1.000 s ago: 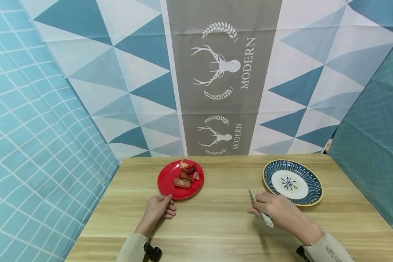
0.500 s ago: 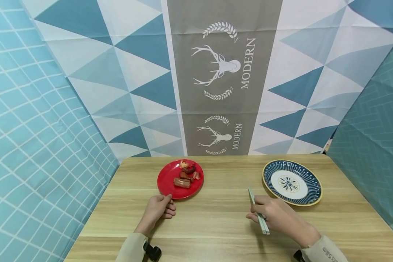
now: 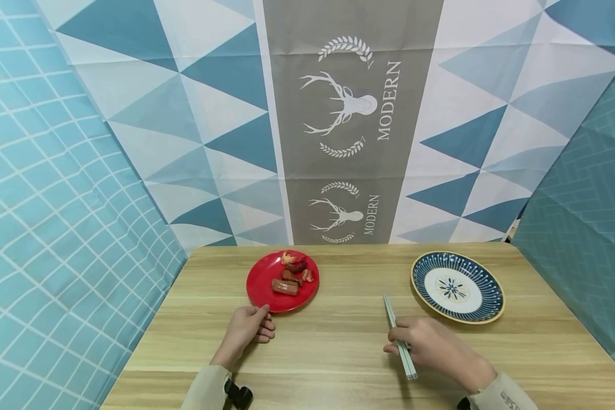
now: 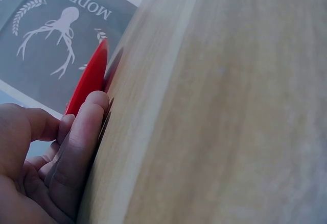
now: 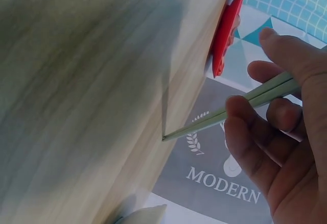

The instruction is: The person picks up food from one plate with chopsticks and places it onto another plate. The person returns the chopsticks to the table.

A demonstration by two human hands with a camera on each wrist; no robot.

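Note:
My left hand (image 3: 247, 330) pinches the near rim of a red plate (image 3: 258, 283), thumb above and fingers below, as the left wrist view also shows. On that plate lie a brown sausage-like piece (image 3: 285, 286) and several other small food pieces (image 3: 294, 263). A pair of pale green chopsticks (image 3: 402, 347) is held in my right hand (image 3: 425, 341), the two sticks lying close together. Their tips point toward the back of the table; in the right wrist view the chopsticks (image 5: 214, 118) meet at the tips, at or just above the wood.
A blue-and-white patterned plate (image 3: 458, 287) stands at the right, beyond my right hand. The wooden table (image 3: 338, 364) ends at a back wall hung with patterned cloth (image 3: 338, 114). Blue tiled cloth (image 3: 56, 171) borders the left side.
My right hand has drawn slightly nearer and to the left, and the chopsticks have swung so their back ends point more toward me. The left hand and red plate look unmoved.

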